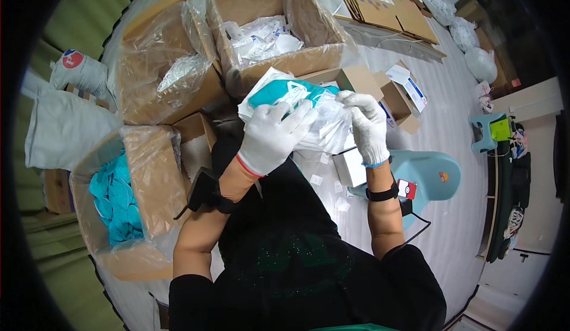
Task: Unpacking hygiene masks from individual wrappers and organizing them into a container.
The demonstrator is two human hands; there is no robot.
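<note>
Head view: both gloved hands meet over the person's lap, holding one bundle of clear plastic packets (309, 114) with a teal item showing through the film at its upper left. The left hand (274, 138) lies across the near, left side of the bundle, its grip clenched on the plastic, fingers spread over the top and pointing up and to the right. The right hand (368, 128) is closed on the bundle's right end, fingertips pinching the film near its upper edge. The bundle sits between the two hands, touching both. Its long axis runs roughly left to right across the picture, tilted a little down toward the right hand. Neither hand is clearly the nearer; the left covers more of it.

Around them stand several open cardboard boxes lined with plastic. One at lower left (155, 179) holds teal folded items (119, 200); one straight beyond the hands (261, 69) holds white packets (261, 38); a third at upper left (148, 63) holds a few clear packets. A small white box (349, 166) sits just below the right hand, beside a pale blue stool (430, 176). Small paper slips (332, 191) lie scattered on the white floor covering (451, 129), and flattened cartons (386, 4) lie well apart at the top. Each wrist carries a black strap.
</note>
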